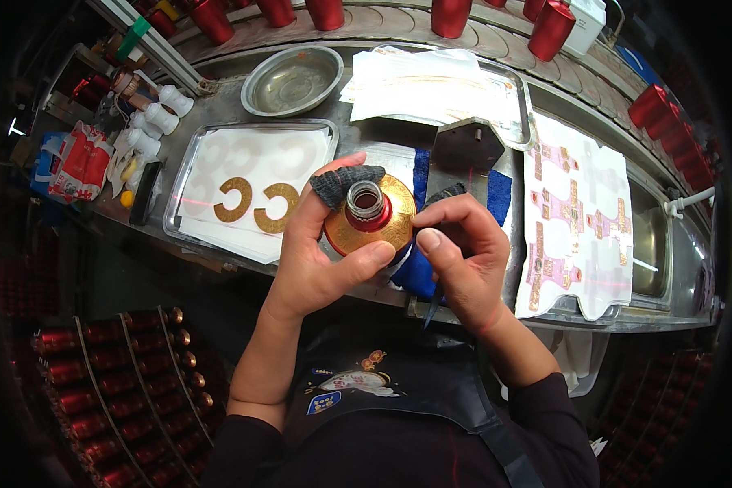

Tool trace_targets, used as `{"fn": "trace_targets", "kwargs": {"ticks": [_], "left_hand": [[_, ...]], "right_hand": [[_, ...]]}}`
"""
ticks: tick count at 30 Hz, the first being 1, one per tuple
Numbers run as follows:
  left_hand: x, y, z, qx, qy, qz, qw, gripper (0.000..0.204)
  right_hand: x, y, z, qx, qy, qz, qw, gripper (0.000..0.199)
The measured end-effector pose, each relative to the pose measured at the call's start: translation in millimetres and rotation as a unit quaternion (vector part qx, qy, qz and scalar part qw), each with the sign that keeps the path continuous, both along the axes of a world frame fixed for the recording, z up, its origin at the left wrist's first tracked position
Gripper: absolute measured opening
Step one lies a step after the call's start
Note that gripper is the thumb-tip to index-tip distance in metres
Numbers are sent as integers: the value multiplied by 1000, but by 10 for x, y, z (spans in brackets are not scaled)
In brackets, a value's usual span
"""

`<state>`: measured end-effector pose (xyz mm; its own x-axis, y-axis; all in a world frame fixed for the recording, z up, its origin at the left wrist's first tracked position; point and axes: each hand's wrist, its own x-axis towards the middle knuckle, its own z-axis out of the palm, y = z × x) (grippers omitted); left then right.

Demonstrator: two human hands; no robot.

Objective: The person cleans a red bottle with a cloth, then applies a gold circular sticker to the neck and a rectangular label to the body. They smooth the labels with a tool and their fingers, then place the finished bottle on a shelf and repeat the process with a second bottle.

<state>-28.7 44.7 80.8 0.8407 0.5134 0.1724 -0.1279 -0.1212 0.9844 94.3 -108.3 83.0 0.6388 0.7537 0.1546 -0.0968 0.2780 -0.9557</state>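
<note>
My left hand [321, 264] is wrapped round a red glass bottle [368, 209], its uncapped threaded neck pointing up toward me. A gold ring-shaped label [394, 232] lies round the bottle's shoulder, with my left thumb pressing on its near side. My right hand [468, 252] is closed, its thumb and forefinger at the label's right edge. From under that hand a thin dark pointed tool [433, 307] sticks down; its exact kind is unclear. Dark grey finger covers are on both hands. Left of the bottle, gold C-shaped labels [234, 200] lie on white backing sheets in a metal tray [189, 171].
Behind my hands stands a dark block [468, 145] beside blue cloth [498, 195]. A metal bowl [291, 81] and stacked white sheets [431, 77] sit farther back. At right lies a pink-and-gold label sheet [577, 220]. Red bottles [551, 31] line a conveyor; racked bottles [122, 382] stand below left.
</note>
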Motion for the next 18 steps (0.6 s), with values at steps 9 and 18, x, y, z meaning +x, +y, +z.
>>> {"fn": "trace_targets", "kwargs": {"ticks": [9, 18], "left_hand": [[33, -108, 16, 38, -9, 39, 998, 63], [21, -163, 59, 56, 35, 73, 995, 53]], "right_hand": [[-10, 75, -38, -10, 82, 25, 996, 16], [-49, 56, -27, 31, 112, 15, 993, 14]]}}
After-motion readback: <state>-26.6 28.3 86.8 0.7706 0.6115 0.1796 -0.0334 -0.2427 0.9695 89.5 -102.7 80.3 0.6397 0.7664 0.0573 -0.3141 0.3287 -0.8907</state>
